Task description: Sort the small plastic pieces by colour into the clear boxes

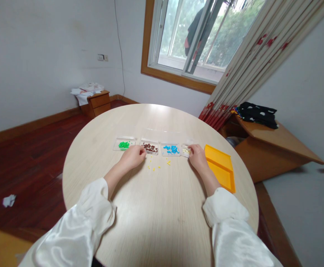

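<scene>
My left hand (134,156) is closed, its fingertips pinched at the front left corner of a clear tray of small brown pieces (150,147). Whatever those fingers hold is too small to make out. Over a clear tray of cream-coloured pieces (185,151), my right hand (198,155) has its fingers drawn together and partly hides the tray. I cannot see what is between them. Small blue pieces (171,149) fill another clear tray between the hands. Behind my left hand is a tray of green pieces (124,144). Several loose yellow pieces (168,162) lie on the table in front of the trays.
The round wooden table (156,207) carries everything. An open yellow case (220,167) lies right of my right hand. Beyond are a small cabinet with papers (99,101), a tilted wooden desk with a black cloth (258,115), a curtain (251,55) and a window.
</scene>
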